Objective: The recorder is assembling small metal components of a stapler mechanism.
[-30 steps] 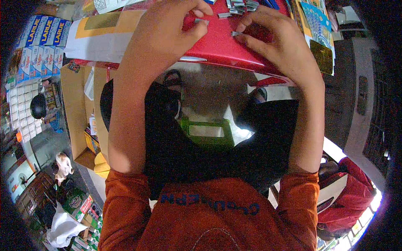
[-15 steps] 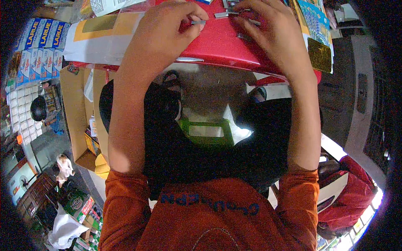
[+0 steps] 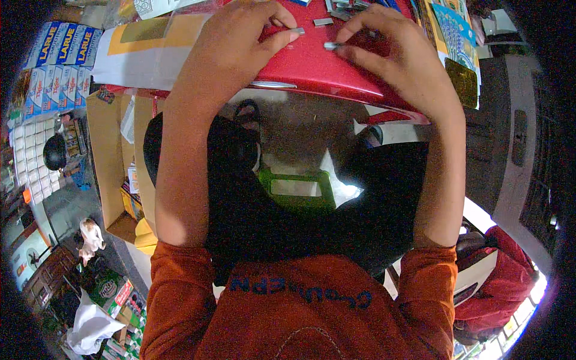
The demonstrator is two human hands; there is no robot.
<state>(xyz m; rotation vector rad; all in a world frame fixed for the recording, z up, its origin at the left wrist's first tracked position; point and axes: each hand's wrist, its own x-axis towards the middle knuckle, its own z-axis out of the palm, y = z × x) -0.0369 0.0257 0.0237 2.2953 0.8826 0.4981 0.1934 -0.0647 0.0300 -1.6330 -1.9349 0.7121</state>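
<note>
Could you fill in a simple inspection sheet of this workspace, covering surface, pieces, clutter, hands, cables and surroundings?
Surface: glossy red tabletop.
Job's things: silvery pile at the picture's top; one loose piece just nearer the person.
Clutter: white-and-yellow paper item at left; blue printed sheets and gold rectangle at right.
Grips: left hand and right hand each pinch a small silvery piece.
Cables: nothing seen.
Surroundings: open cardboard box and stacked blue cartons at left; green plastic object between the knees.

Before us, a glossy red desk (image 3: 324, 78) | at left, we see grey floor (image 3: 66, 207) | mid-view, a bright patch of light (image 3: 346, 191) | lower left, brown wooden furniture (image 3: 45, 277) | lower right, white glare (image 3: 538, 291)
</note>
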